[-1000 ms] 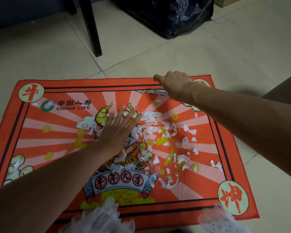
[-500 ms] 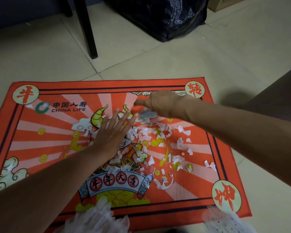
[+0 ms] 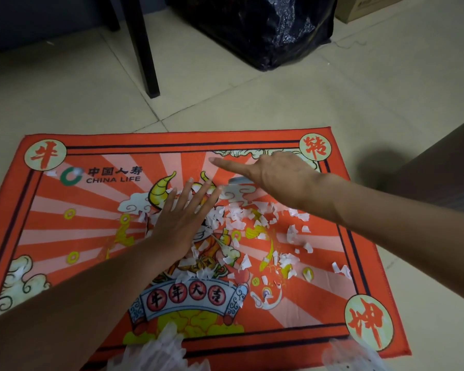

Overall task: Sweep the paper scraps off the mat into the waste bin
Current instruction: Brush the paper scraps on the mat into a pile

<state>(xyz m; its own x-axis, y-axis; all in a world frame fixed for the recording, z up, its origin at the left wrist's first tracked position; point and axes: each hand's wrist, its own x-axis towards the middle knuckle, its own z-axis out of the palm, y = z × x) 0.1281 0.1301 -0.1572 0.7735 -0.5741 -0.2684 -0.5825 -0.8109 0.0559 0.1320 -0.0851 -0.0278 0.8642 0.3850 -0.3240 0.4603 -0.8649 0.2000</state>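
Observation:
An orange-red printed mat [image 3: 51, 226] lies on the tiled floor. Several white paper scraps [image 3: 241, 220] are scattered over its middle and right half, with two stray ones [image 3: 342, 270] near the right border. My left hand [image 3: 182, 218] lies flat on the mat, fingers straight and spread, at the left edge of the scrap pile. My right hand [image 3: 273, 174] hovers over the far side of the pile, its fingers straight and pointing left. A white plastic bag rim [image 3: 156, 352] shows at the bottom edge, below the mat.
A black plastic bag [image 3: 265, 28] stands on the floor beyond the mat. A dark furniture leg [image 3: 145, 49] is at the back left. A cardboard box [image 3: 359, 6] sits in the top right corner. A brown surface [image 3: 439, 170] is at the right.
My right hand has come from the mat's far edge toward the pile and its fingers have straightened out. My left hand has stayed flat in place.

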